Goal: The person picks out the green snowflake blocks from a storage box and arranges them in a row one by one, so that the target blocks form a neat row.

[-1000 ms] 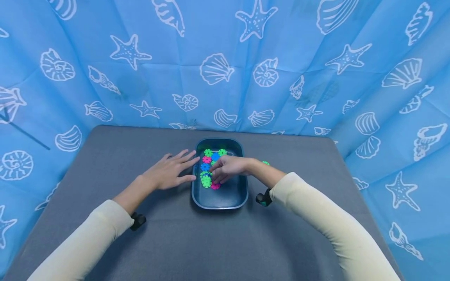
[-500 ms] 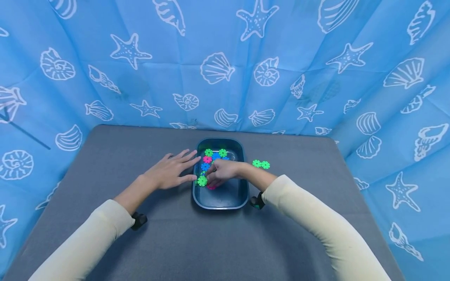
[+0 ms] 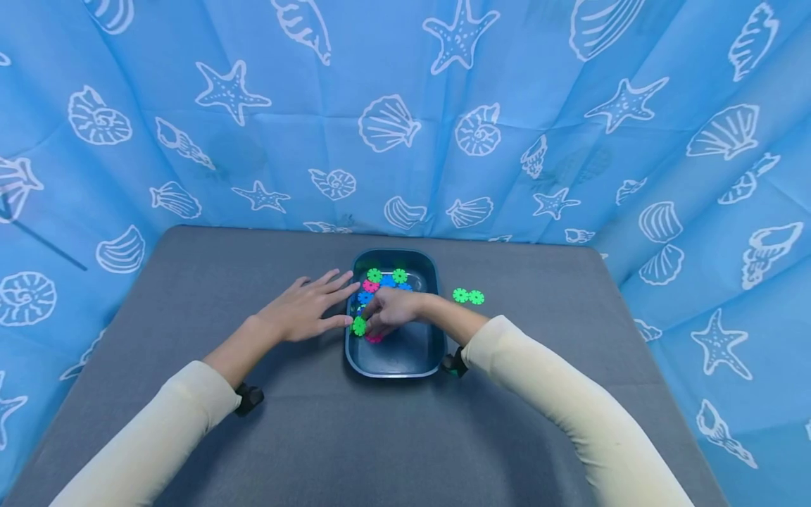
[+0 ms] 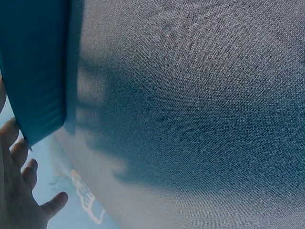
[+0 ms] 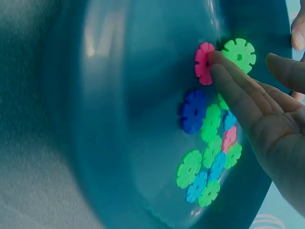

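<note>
A dark teal tray (image 3: 395, 366) holds several notched plastic discs in green, pink and blue. My right hand (image 3: 395, 308) reaches into it from the right. In the right wrist view its extended fingers (image 5: 238, 93) touch a pink disc (image 5: 205, 64), while the thumb stays apart. A green disc (image 5: 239, 56) leans by the tray wall just beyond the fingertips. A dark blue disc (image 5: 193, 111) and a cluster of others lie nearby, partly hidden by the hand in the head view. My left hand (image 3: 307, 310) has spread, straight fingers at the tray's left rim.
Two green discs (image 3: 468, 296) lie side by side on the grey tabletop (image 3: 380, 436), right of the tray. A blue curtain (image 3: 272, 162) with white shells and starfish hangs behind and around the table.
My right hand has moved left inside the tray, and the green and pink discs at its fingertips have shifted left with it. The left hand stays in place.
</note>
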`<state>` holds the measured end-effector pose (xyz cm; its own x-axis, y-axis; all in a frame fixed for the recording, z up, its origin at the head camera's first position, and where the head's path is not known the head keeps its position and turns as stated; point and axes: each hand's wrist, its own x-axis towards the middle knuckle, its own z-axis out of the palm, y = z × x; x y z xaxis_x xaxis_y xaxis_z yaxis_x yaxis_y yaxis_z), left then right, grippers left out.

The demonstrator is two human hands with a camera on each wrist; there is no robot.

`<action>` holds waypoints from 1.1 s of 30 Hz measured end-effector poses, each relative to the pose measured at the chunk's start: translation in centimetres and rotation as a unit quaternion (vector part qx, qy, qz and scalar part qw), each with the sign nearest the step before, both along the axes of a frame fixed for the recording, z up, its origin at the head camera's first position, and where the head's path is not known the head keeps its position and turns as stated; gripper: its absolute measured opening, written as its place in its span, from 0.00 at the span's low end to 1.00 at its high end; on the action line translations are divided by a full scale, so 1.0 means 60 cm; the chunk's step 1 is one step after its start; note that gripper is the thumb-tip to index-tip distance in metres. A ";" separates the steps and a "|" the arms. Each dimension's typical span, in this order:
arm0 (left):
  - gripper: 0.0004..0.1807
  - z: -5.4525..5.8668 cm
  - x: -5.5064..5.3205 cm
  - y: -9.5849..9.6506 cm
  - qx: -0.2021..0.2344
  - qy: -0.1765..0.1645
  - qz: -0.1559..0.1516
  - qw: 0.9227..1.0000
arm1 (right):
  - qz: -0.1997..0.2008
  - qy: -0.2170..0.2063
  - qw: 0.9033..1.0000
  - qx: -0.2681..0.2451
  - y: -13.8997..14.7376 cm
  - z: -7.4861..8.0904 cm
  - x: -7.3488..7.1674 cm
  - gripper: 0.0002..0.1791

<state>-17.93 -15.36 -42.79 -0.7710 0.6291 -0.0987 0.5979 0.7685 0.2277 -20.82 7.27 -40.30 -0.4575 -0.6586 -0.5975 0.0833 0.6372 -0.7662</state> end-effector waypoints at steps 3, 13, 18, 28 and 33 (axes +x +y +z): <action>0.40 0.002 0.001 0.000 0.000 -0.003 -0.002 1.000 | 0.013 0.011 1.000 -0.006 -0.004 -0.003 0.003 0.22; 0.40 0.001 0.001 -0.001 0.001 -0.004 -0.006 1.000 | -0.019 0.018 1.000 0.000 -0.017 -0.011 0.010 0.20; 0.40 0.004 0.003 0.000 0.000 -0.006 -0.003 1.000 | -0.036 0.035 0.999 0.020 -0.031 -0.012 0.011 0.14; 0.40 0.003 0.004 0.001 -0.006 -0.007 0.004 1.000 | -0.053 0.063 0.995 0.059 -0.053 -0.007 0.013 0.08; 0.40 0.003 0.002 0.002 -0.006 -0.005 0.005 1.000 | -0.057 0.056 0.995 0.065 -0.054 -0.003 0.011 0.07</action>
<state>-17.79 -15.24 -42.62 -0.7763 0.6200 -0.1140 0.5881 0.7774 0.2232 -20.15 4.05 -40.50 -0.5932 -0.5193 -0.6152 0.0791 0.7229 -0.6864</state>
